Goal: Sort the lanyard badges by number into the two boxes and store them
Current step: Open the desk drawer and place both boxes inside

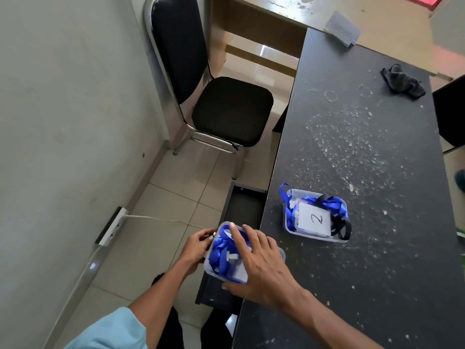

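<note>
- You are in the storing step: the sorting looks finished, since no loose badges lie on the counter [364,172].
- Your left hand [195,250] grips the left wall of the box [282,253], fingers curled round its rim.
- Your right hand [261,270] lies flat across the top of the box, fingers spread and nearly straight, thumb against the near wall. It presses down on the blue lanyards [220,250] rather than closing round anything.
- The box sits at the counter's left edge, partly over the open drawer [245,207]. Whether it touches the counter or hangs free, I cannot tell.
- Its number is hidden under your right hand.
- The second box [288,224] stands on the counter, well apart from your hands, with a badge marked "2" [315,219] on top. One lanyard loop hangs over its far left corner.
- The next move, as I judge it, calls for lowering the box level into the drawer and keeping the lanyards tucked in so none catches on the drawer front.
- Set it toward one end so there is room for the second box.
- Then fetch the second box, tuck in its stray loop, place it beside the first, and push the drawer shut.
</note>
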